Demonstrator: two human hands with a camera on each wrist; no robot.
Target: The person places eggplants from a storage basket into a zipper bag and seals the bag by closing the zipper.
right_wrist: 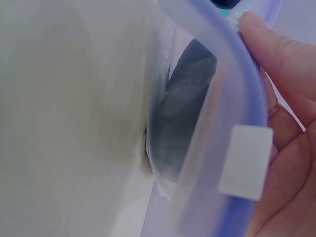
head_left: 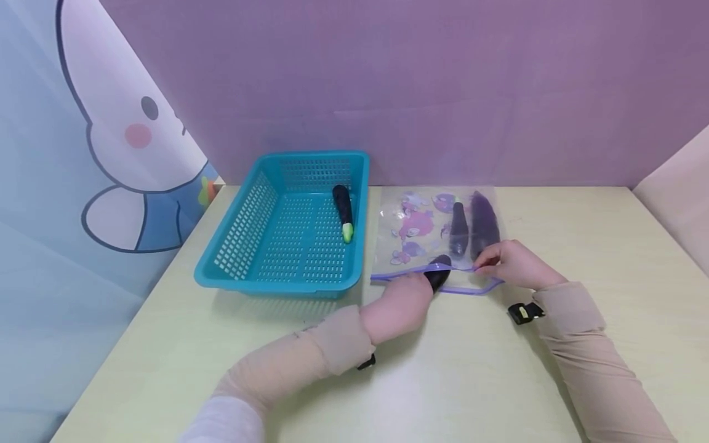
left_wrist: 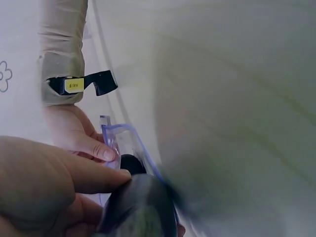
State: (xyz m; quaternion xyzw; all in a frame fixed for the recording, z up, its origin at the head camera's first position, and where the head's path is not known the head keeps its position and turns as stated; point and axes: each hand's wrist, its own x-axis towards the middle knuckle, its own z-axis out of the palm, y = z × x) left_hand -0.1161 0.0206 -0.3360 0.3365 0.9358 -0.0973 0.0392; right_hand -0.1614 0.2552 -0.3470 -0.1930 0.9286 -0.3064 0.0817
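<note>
In the head view a clear zip bag [head_left: 388, 246] with purple-blue edging and pink-purple prints lies flat. Two dark eggplants are inside it, a slimmer one [head_left: 458, 231] and a thicker one [head_left: 485, 224]. My left hand [head_left: 400, 309] grips another eggplant [head_left: 440, 272], its front end at the bag's mouth. The left wrist view shows this eggplant [left_wrist: 140, 210] close up, partly blurred, under my fingers. At the mouth's right part, my right hand [head_left: 515, 264] pinches the upper edge between thumb and fingers. In the right wrist view the lifted edge [right_wrist: 254, 98] bows outward, with an eggplant [right_wrist: 180, 123] behind it.
A turquoise perforated basket [head_left: 221, 283] stands left of the bag, holding one small eggplant [head_left: 343, 209] with a green stem end. A purple backdrop [head_left: 415, 92] rises behind the pale table [head_left: 471, 381]. A cartoon-printed cloth [head_left: 44, 246] hangs at the left.
</note>
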